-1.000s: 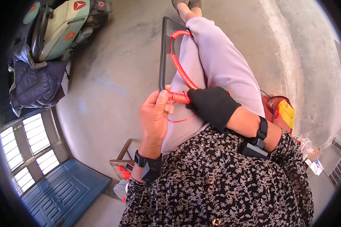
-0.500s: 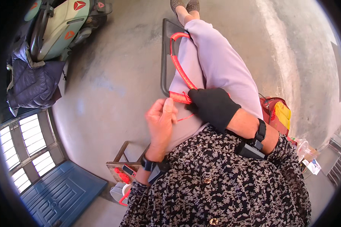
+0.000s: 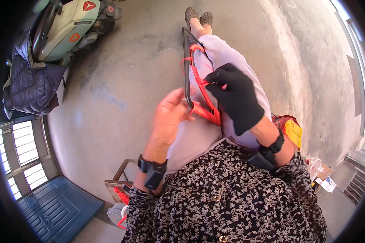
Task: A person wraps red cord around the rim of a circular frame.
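Observation:
I sit with a dark metal frame [image 3: 186, 69] lying along my lap, over pale lilac trousers. Red cord [image 3: 202, 95] is wound along its right side down to the near corner. My left hand [image 3: 170, 117], bare, grips the frame's near corner where the red winding ends. My right hand [image 3: 236, 97], in a black glove, pinches a strand of the red cord just right of the frame. Both wrists wear black bands.
A pale green scooter [image 3: 65, 28] with a dark quilted jacket [image 3: 28, 87] over it stands far left on the concrete floor. A small wooden stool [image 3: 119, 184] with red cord sits by my left side. A red and yellow bag [image 3: 290, 129] lies at my right.
The view has tilted so my feet show. My left hand has shifted onto the frame's near corner, and my gloved right hand has moved up along the cord.

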Motion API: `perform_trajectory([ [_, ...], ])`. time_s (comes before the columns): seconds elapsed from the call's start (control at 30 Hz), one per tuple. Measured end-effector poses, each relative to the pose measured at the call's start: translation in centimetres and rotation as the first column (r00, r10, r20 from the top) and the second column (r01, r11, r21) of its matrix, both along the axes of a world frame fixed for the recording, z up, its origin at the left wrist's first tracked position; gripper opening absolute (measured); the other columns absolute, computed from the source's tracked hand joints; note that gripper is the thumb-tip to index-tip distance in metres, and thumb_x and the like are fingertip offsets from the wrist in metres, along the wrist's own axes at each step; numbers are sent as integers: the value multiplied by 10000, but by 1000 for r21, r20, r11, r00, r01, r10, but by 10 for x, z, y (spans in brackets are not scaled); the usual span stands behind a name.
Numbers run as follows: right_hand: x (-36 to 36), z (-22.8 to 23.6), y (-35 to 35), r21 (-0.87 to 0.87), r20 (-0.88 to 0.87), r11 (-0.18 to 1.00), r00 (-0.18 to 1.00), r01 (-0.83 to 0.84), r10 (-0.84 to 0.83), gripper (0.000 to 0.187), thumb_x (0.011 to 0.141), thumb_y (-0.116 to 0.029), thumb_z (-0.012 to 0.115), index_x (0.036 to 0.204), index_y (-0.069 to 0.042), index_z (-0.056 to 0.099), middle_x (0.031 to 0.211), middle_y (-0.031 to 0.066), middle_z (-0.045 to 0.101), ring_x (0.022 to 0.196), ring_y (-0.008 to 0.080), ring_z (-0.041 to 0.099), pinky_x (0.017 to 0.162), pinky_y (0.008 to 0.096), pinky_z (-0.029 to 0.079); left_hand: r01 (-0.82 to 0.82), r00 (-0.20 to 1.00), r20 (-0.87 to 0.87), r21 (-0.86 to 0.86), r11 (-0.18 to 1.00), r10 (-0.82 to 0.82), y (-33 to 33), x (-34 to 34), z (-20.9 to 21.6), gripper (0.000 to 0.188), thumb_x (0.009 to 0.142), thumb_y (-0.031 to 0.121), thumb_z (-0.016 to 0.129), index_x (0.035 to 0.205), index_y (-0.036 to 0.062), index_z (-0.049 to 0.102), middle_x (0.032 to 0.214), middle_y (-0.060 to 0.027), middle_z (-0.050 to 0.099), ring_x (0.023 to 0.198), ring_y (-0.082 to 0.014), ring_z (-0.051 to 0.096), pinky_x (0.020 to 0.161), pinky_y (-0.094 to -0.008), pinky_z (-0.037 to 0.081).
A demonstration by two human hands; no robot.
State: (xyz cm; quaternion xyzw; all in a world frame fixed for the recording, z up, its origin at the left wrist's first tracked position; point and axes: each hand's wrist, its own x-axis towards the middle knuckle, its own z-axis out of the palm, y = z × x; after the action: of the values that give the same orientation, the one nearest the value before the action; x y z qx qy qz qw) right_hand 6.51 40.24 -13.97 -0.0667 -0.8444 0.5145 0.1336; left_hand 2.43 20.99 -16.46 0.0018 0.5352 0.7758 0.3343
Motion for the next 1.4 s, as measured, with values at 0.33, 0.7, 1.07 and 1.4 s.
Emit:
perform_trajectory([
  [0.33, 3, -7, -1, -271, 145, 960, 989, 67, -28, 407, 789, -194, 699, 1138, -28, 572, 1006, 111, 646, 909, 178, 633, 799, 315, 497, -204, 960, 216, 112, 973, 177, -23, -4, 2, 156, 950, 203, 550, 1021, 70, 589, 897, -15, 610, 725, -103, 576, 555, -221, 472],
  [0.7, -9, 55, -23, -33, -73, 726, 727, -686, 683, 210, 763, -189, 716, 902, -42, 660, 986, 111, 659, 987, 226, 611, 861, 336, 469, 19, 974, -165, 743, 669, 156, -113, 15, 174, 199, 1000, 193, 391, 874, 65, 477, 677, -47, 466, 472, -114, 368, 394, -233, 351],
  [1.07, 54, 62, 11, -902, 23, 386, 871, -194, 491, 193, 896, -147, 549, 903, 27, 634, 730, 75, 616, 677, 138, 590, 639, 262, 458, -69, 989, -145, -181, 981, 43, -26, 6, 36, 253, 820, 26, 639, 1060, 31, 559, 784, 1, 564, 629, -42, 527, 523, -177, 426],
  [1.4, 80, 100, 6, -727, 192, 664, 877, -175, 441, 124, 904, -110, 548, 879, -9, 614, 682, 7, 543, 595, 65, 510, 539, 215, 401, -77, 948, -317, -285, 956, -18, 23, 26, -5, 352, 722, -56, 694, 1024, 13, 526, 869, 31, 550, 707, -17, 502, 673, -172, 465],
])
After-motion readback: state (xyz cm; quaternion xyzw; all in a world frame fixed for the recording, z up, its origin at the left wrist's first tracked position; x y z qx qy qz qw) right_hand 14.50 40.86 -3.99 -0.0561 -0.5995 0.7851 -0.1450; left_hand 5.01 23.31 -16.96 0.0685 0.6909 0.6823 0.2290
